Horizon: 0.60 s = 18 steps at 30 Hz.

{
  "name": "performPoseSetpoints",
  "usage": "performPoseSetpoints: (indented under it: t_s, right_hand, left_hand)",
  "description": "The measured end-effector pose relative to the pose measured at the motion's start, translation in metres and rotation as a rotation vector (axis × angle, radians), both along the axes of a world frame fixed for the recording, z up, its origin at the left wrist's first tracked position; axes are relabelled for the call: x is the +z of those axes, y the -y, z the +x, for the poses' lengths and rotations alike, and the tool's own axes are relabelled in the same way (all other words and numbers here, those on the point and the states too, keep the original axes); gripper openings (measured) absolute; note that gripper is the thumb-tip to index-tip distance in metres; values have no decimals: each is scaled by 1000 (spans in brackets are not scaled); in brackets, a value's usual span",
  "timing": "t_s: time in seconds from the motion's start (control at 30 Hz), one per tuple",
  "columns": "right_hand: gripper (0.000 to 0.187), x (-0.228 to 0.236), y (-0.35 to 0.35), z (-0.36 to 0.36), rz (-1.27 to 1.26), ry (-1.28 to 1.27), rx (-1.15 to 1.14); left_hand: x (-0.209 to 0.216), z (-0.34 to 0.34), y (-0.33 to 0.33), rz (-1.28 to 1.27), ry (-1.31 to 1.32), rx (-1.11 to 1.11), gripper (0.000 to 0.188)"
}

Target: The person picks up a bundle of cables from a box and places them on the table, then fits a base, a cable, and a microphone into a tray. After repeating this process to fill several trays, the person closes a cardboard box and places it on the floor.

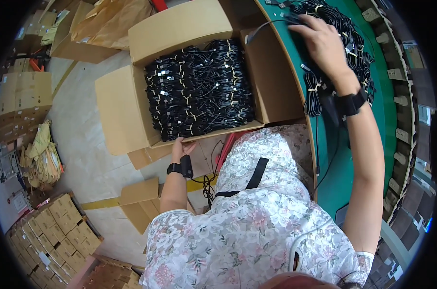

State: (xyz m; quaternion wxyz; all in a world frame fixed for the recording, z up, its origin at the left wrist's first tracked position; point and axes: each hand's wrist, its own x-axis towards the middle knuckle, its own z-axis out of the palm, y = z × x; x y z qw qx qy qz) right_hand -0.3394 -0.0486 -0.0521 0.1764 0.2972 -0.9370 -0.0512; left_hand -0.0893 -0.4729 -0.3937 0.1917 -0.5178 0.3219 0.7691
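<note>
My right hand [319,43] is over the green table with its fingers closed on a bundled black cable [291,19]; one loose end of it trails left toward the box. My palm and fingers hide part of that bundle. Down at the near wall of an open cardboard box [160,143], my left hand [181,148] grips the edge, thumb up at the rim and fingers below. Rows of black cable bundles [199,91], tied with pale bands and showing silver plugs, fill this box. Beside my right forearm lies another tied cable bundle [313,95].
A heap of cable bundles [353,48] covers the far right of the green table [341,159]. Sockets line a rail [396,74] along its right side. A paper-lined carton [78,43] stands far left, stacked cartons [59,236] near left. An open carton [136,197] sits below the box.
</note>
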Motion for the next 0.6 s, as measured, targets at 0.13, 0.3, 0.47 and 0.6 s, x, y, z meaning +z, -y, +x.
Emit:
performPoseSetpoints:
  t_s: [0.13,0.3,0.47,0.6]
  right_hand:
    - [28,10,-35,-4,32,51,-115]
    - [30,42,-15,16,-134,-67,53]
    - [33,40,-13,88,-379,-88,-43]
    - [31,0,-29,127,-354,81,-66]
  left_hand:
    - [8,-5,11,-79,51,-73,37]
    - [-9,-6,29,-167,143,-236,39]
    - [-2,-20,18,-273,210,-225,36]
    - [-8,-18,30,-226,248,-226,31]
